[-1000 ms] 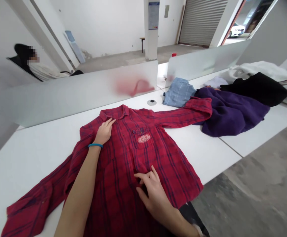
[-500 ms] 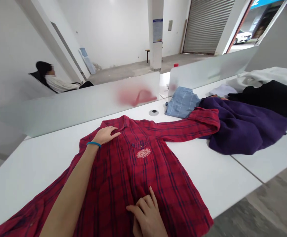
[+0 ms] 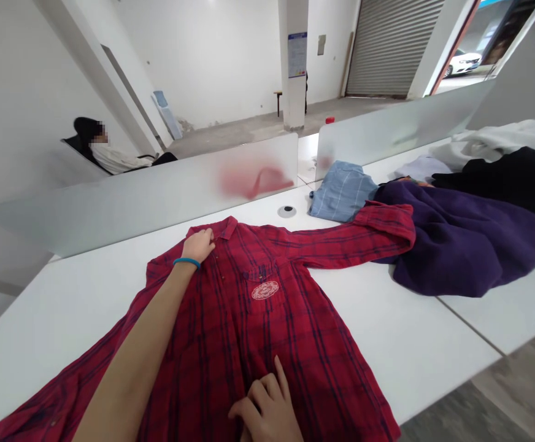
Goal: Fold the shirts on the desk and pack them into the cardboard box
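Observation:
A red and navy plaid shirt (image 3: 290,331) lies front up on the white table, its collar toward the far side and a pale oval patch below the chest pocket. At the collar, my left hand (image 3: 198,245), with a blue band on the wrist, has its fingers closed on the cloth beside the front opening. My right hand (image 3: 270,405) is over the lower front near the button edge. Its fingers are bent and spread, the little finger stretched out; its fingertips are partly hidden. One sleeve reaches right toward the other clothes.
A folded light-blue checked garment (image 3: 341,190), a purple garment (image 3: 461,239), a black one (image 3: 511,181) and white cloth (image 3: 516,138) lie to the right. Frosted dividers (image 3: 180,190) line the table's far edge. A person (image 3: 111,153) sits behind them at the left.
My left hand's fingers have gone from outstretched to closed on the cloth near the collar. My right hand has shifted slightly down and left. The view has moved a little.

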### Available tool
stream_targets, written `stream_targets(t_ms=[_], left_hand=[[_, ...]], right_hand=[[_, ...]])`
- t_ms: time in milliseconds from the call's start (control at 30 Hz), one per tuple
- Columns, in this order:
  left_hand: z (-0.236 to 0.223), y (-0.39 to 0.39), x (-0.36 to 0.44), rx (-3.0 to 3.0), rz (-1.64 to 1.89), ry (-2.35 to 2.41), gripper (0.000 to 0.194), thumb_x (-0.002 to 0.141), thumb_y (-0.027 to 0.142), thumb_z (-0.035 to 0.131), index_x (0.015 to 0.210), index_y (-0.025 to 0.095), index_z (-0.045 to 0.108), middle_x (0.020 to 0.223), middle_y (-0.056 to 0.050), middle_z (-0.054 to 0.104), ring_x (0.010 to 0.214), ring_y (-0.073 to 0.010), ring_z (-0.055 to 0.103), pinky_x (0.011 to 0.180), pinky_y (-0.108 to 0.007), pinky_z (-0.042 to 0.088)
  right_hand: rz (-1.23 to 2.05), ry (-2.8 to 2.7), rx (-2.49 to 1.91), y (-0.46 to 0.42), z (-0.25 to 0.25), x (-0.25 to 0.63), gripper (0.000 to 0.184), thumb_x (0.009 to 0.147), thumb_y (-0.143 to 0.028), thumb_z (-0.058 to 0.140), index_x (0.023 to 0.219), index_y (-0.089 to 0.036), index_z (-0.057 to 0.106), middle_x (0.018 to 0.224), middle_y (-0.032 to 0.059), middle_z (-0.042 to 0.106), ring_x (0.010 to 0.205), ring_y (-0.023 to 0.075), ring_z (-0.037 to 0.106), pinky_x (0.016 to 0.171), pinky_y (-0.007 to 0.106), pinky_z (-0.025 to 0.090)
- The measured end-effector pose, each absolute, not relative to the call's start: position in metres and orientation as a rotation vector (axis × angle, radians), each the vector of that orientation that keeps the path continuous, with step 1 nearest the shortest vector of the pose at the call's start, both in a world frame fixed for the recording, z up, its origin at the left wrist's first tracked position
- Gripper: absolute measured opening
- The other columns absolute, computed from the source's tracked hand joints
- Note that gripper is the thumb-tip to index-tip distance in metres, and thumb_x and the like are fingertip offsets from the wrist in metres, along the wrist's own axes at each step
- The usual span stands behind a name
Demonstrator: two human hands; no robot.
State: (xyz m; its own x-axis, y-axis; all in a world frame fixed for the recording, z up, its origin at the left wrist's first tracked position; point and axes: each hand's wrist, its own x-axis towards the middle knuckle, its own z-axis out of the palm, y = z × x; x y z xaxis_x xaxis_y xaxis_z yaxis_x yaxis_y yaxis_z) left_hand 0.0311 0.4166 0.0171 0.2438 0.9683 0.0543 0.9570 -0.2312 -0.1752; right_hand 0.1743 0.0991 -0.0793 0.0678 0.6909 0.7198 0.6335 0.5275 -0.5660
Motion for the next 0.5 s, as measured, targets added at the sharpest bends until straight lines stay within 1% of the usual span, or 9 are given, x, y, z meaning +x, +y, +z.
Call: stream_targets(t_ms=[100,233,400,500], left_hand=[[0.019,0.409,0.042,-2.338,0.090,-1.780,0.026,0.081,0.013,0.043,0.105,0.015,0.055,0.107,-0.014,0.061,0.102,-0.0266,0.058,0.078,-0.034,0.045],[0.015,0.402,0.056,-2.365,0.083,-1.752,0.029,0.084,0.007,0.037,0.100,0.017,0.059,0.102,-0.012,0.061,0.099,-0.0247,0.058,0.078,-0.033,0.045],[0.001,0.407,0.062,-2.336,-0.053,-1.813,0.028,0.085,0.008,0.039,0.103,0.014,0.060,0.107,-0.014,0.056,0.103,-0.0260,0.056,0.082,-0.035,0.046],[-0.008,0.415,0.062,-2.309,-0.152,-1.896,0.026,0.084,0.006,0.042,0.102,0.012,0.060,0.110,-0.013,0.055,0.102,-0.0241,0.056,0.083,-0.036,0.047]], right_hand=[[0.072,-1.623,-1.151,0.099,-0.077,0.175,0.028,0.090,-0.019,0.041,0.071,-0.024,0.060,0.058,-0.0018,0.045,0.060,0.0141,0.044,0.109,0.054,0.029],[0.069,-1.663,-1.162,0.099,-0.085,0.172,0.023,0.090,-0.024,0.045,0.073,-0.025,0.061,0.060,-0.0020,0.046,0.061,0.0143,0.044,0.109,0.054,0.028],[-0.013,-1.557,-1.157,0.101,-0.099,0.164,0.028,0.091,-0.027,0.045,0.066,-0.025,0.058,0.056,-0.0028,0.040,0.058,0.0141,0.040,0.111,0.055,0.022],[0.020,-1.621,-1.155,0.102,-0.097,0.168,0.025,0.091,-0.029,0.046,0.071,-0.026,0.059,0.059,-0.0032,0.043,0.060,0.0138,0.043,0.112,0.054,0.021]])
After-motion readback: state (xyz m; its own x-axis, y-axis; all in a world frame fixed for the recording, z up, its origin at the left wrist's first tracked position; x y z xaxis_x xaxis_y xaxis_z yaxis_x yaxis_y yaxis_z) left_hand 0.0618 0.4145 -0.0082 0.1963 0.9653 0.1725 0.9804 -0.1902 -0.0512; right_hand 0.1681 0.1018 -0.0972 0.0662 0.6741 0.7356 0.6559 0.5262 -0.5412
